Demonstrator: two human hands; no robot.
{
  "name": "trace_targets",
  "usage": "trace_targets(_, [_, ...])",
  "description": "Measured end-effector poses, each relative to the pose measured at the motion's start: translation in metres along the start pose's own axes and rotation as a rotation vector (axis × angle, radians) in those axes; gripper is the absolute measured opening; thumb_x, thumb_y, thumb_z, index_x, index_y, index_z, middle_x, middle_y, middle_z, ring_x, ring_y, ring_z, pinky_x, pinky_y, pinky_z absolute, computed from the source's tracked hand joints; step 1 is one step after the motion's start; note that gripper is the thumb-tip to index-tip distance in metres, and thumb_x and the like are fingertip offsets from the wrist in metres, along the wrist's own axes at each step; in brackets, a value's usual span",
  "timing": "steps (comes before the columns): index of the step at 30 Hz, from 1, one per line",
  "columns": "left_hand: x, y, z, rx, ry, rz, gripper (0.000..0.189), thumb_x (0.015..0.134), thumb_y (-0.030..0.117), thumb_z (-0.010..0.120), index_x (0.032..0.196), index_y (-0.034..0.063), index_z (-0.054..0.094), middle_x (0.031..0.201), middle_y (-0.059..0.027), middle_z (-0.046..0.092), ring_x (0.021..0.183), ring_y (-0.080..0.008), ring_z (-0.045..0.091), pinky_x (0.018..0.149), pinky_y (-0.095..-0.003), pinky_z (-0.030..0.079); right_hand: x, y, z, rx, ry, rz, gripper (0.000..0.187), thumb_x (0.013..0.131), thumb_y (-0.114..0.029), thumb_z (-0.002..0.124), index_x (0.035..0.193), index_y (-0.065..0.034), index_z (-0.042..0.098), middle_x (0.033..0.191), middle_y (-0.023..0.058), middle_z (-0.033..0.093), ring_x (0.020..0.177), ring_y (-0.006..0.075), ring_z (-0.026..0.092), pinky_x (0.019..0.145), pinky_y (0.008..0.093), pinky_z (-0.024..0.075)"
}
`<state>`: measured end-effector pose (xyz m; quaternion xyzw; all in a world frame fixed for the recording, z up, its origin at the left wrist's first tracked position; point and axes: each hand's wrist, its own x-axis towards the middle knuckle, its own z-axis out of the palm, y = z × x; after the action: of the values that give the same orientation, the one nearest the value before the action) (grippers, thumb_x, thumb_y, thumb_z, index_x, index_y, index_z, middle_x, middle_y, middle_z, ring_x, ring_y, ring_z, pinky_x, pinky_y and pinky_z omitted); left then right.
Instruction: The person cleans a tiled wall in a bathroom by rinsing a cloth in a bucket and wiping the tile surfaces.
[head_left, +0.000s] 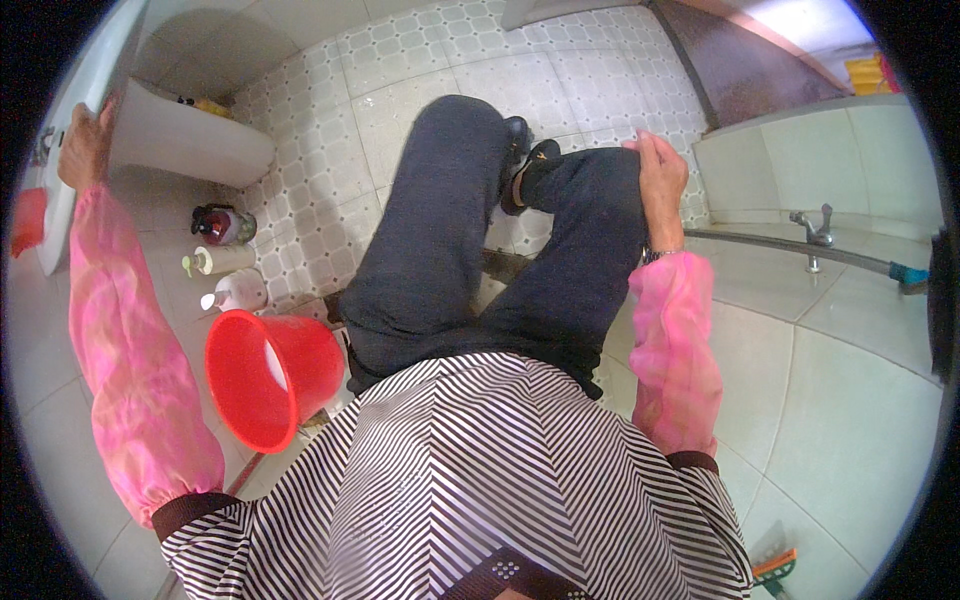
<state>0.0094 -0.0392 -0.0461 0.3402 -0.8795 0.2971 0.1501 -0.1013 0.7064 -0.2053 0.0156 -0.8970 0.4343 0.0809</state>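
Observation:
My left hand (84, 148) grips the edge of a white ceramic washbasin (56, 217) at the far left, fingers over its rim. My right hand (663, 171) rests against the outer side of my right knee, on the dark trousers (592, 202). Its fingertips lie at the knee's top, and I cannot tell whether they pinch the cloth. Pink sleeve covers (139, 360) are on both forearms. Beside my left hip stands a red plastic bucket (319, 360), tilted in view, with something white inside. My knees are bent, with black shoes (531, 169) on the floor.
Two pump bottles (231, 259) and a dark-topped container (225, 225) stand along the left wall, near the white basin pedestal (191, 135). To the right are a metal tap (814, 229) and a grey hose (787, 251) along the tiles. An orange-and-green brush (776, 566) lies lower right.

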Motion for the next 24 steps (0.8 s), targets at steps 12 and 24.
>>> trace_targets(12, [-0.014,-0.007,0.007,-0.216,0.021,-0.086,0.064,0.083,0.068,0.046,0.124,0.0187,0.053,0.110,-0.0157,0.064,0.100,-0.0368,0.060,0.077,-0.0494,0.048,-0.010,-0.003,-0.010,0.010,-0.033,0.066,0.027,0.093,-0.023,0.054,0.099,-0.0019,0.070,0.087,0.0070,0.072,0.081,0.0133,0.062,0.078,0.0283,0.0461])
trace_targets(24, [-0.026,-0.017,-0.025,-0.079,0.115,-0.043,0.060,0.081,0.070,0.047,0.097,0.0130,0.056,0.096,-0.0146,0.068,0.090,-0.0382,0.064,0.069,-0.0487,0.050,-0.017,-0.034,-0.019,-0.006,-0.046,0.050,0.029,0.094,-0.020,0.054,0.105,0.0029,0.067,0.088,0.0083,0.071,0.083,0.0134,0.061,0.081,0.0281,0.0457])
